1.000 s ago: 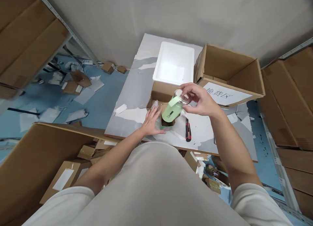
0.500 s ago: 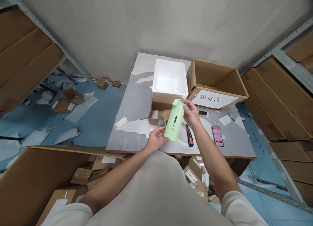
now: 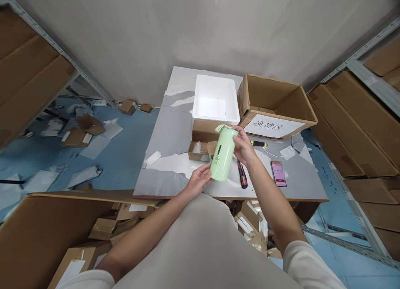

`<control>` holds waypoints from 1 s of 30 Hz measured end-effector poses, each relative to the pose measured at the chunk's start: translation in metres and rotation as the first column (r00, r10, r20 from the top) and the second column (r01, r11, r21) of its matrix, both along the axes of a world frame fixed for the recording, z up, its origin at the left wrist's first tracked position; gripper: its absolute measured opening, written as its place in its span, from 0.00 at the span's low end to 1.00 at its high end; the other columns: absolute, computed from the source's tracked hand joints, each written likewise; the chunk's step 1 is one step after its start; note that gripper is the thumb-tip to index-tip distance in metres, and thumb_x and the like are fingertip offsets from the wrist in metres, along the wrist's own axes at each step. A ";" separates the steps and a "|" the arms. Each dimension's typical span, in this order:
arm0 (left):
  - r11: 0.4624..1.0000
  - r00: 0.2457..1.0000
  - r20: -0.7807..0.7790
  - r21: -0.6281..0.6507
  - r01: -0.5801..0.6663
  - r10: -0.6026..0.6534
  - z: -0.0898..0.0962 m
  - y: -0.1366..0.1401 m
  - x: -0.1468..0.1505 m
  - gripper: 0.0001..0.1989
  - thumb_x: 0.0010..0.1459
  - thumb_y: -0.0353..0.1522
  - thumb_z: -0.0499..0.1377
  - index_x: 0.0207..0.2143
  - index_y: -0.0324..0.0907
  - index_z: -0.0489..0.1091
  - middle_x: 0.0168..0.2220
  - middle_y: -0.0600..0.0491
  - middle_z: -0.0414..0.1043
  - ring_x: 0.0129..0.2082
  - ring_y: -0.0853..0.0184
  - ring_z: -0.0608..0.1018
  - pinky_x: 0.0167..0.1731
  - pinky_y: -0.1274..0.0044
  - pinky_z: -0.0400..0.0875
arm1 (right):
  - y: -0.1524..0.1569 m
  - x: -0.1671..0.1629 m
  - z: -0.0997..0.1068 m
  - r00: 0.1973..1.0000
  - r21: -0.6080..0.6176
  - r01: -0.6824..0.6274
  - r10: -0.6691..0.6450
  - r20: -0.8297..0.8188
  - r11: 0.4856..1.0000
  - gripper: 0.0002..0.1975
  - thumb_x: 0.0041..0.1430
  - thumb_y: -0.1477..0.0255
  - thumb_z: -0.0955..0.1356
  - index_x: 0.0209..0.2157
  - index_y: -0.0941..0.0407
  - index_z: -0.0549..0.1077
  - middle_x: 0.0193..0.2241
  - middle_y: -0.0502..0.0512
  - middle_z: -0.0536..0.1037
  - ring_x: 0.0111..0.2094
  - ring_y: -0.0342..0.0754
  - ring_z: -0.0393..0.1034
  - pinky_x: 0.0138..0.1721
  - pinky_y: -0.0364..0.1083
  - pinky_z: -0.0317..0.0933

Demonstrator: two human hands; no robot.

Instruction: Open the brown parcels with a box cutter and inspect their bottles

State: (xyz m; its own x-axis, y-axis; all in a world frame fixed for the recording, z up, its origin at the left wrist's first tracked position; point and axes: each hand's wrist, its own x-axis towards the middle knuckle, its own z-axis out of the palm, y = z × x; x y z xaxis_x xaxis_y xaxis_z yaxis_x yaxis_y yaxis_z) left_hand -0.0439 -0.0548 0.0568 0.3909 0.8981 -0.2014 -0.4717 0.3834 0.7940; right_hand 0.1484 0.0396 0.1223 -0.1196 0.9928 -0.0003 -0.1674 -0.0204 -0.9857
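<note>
A light green bottle [image 3: 223, 155] with a strap loop on its lid and dark lettering on its side is held tilted over the table's front part. My right hand [image 3: 243, 146] grips it near the lid, fingers closed round the upper side. At its base, my left hand [image 3: 200, 180] holds the lower left edge between thumb and fingers. Behind the bottle stands an open small cardboard box [image 3: 197, 156] with something whitish inside, partly hidden by the bottle. A red and black utility knife [image 3: 242, 175] lies just right of the bottle.
On the table [image 3: 168, 135] stand a white foam box [image 3: 215, 119] and a large open carton [image 3: 278, 133] with a handwritten label. A phone [image 3: 278, 173] lies at the right. Shelves of cartons flank both sides; a big box of cartons [image 3: 78, 195] stands front left.
The bottle has been turned about its length, so its lettering has shifted left and its strap loop sticks out leftward. Both hands keep hold of it.
</note>
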 end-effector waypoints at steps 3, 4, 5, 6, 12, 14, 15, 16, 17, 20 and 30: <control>0.992 0.992 -0.051 0.058 -0.114 0.117 0.003 0.003 0.005 0.38 0.42 0.45 0.70 0.54 0.43 0.63 0.60 0.42 0.62 0.54 0.55 0.72 0.50 0.66 0.71 | 0.006 -0.002 -0.004 0.988 0.065 0.126 -0.131 0.082 0.990 0.26 0.48 0.57 0.72 0.46 0.48 0.62 0.48 0.53 0.72 0.40 0.49 0.71 0.38 0.49 0.69; 0.983 0.982 -0.083 0.079 -0.164 0.171 0.003 0.005 0.007 0.41 0.38 0.43 0.72 0.55 0.44 0.62 0.61 0.42 0.60 0.54 0.55 0.72 0.50 0.66 0.71 | 0.008 -0.003 -0.005 0.978 0.097 0.164 -0.175 0.113 0.982 0.26 0.47 0.56 0.72 0.45 0.48 0.62 0.48 0.53 0.72 0.41 0.49 0.70 0.38 0.48 0.69; 0.976 0.972 -0.107 0.086 -0.199 0.207 0.003 0.006 0.009 0.43 0.37 0.41 0.73 0.55 0.45 0.61 0.60 0.42 0.60 0.53 0.55 0.72 0.49 0.66 0.71 | 0.010 -0.003 -0.006 0.970 0.129 0.186 -0.203 0.136 0.974 0.26 0.47 0.55 0.72 0.45 0.49 0.62 0.47 0.53 0.72 0.41 0.49 0.70 0.39 0.48 0.68; 0.974 0.969 -0.112 0.073 -0.213 0.220 0.003 0.008 0.010 0.43 0.37 0.41 0.73 0.55 0.45 0.60 0.59 0.42 0.62 0.52 0.55 0.73 0.49 0.65 0.72 | 0.012 -0.002 -0.007 0.965 0.162 0.190 -0.214 0.150 0.968 0.27 0.47 0.53 0.72 0.45 0.49 0.63 0.47 0.54 0.72 0.42 0.49 0.70 0.40 0.48 0.68; 0.995 0.997 0.064 -0.093 -0.026 0.032 0.001 0.009 0.010 0.35 0.50 0.56 0.58 0.49 0.39 0.66 0.46 0.40 0.74 0.47 0.51 0.77 0.49 0.58 0.70 | 0.016 0.005 -0.003 0.982 0.252 0.032 -0.077 0.172 0.967 0.28 0.52 0.45 0.65 0.46 0.49 0.63 0.54 0.59 0.69 0.51 0.55 0.67 0.47 0.54 0.65; 0.993 0.997 0.080 -0.115 0.010 0.000 0.002 0.008 0.011 0.37 0.49 0.58 0.57 0.48 0.37 0.68 0.46 0.38 0.74 0.49 0.48 0.76 0.50 0.58 0.69 | 0.016 0.005 -0.002 0.991 0.214 0.004 -0.032 0.128 0.977 0.26 0.53 0.47 0.65 0.46 0.48 0.62 0.56 0.58 0.69 0.50 0.55 0.68 0.46 0.55 0.65; 0.992 0.996 0.087 -0.123 0.018 -0.008 0.003 0.009 0.011 0.38 0.48 0.59 0.57 0.49 0.37 0.68 0.48 0.38 0.74 0.51 0.48 0.75 0.50 0.58 0.69 | 0.016 0.005 -0.003 0.995 0.195 0.005 -0.024 0.098 0.981 0.25 0.53 0.48 0.66 0.46 0.48 0.61 0.56 0.58 0.69 0.49 0.54 0.69 0.45 0.54 0.65; 0.991 0.996 0.092 -0.129 0.026 -0.014 0.003 0.009 0.012 0.39 0.48 0.59 0.57 0.50 0.37 0.68 0.50 0.37 0.73 0.52 0.47 0.73 0.50 0.58 0.69 | 0.016 0.005 -0.003 0.997 0.178 0.014 -0.027 0.072 0.984 0.25 0.52 0.49 0.67 0.45 0.48 0.61 0.55 0.57 0.69 0.48 0.53 0.70 0.45 0.54 0.66; 0.991 0.996 0.092 -0.134 0.030 -0.017 0.003 0.009 0.012 0.39 0.48 0.59 0.57 0.51 0.37 0.68 0.51 0.37 0.72 0.53 0.47 0.73 0.51 0.58 0.69 | 0.017 0.004 -0.004 0.998 0.164 0.027 -0.037 0.054 0.986 0.24 0.52 0.50 0.67 0.45 0.48 0.61 0.55 0.57 0.70 0.47 0.53 0.70 0.44 0.53 0.66; 0.991 0.999 0.042 -0.131 0.007 -0.002 0.001 0.012 0.014 0.39 0.50 0.58 0.56 0.52 0.38 0.67 0.53 0.38 0.70 0.54 0.49 0.72 0.50 0.60 0.69 | 0.019 0.003 -0.007 0.995 0.141 0.078 -0.085 0.047 0.987 0.23 0.51 0.51 0.69 0.44 0.48 0.63 0.51 0.55 0.72 0.43 0.51 0.71 0.42 0.51 0.67; 0.989 0.980 -0.141 0.045 -0.137 0.142 -0.002 0.013 0.016 0.37 0.44 0.45 0.69 0.55 0.46 0.60 0.54 0.45 0.68 0.50 0.60 0.74 0.48 0.69 0.70 | 0.018 -0.001 -0.004 0.976 0.094 0.203 -0.193 -0.102 0.975 0.28 0.41 0.49 0.73 0.41 0.49 0.66 0.44 0.53 0.74 0.43 0.52 0.71 0.42 0.51 0.67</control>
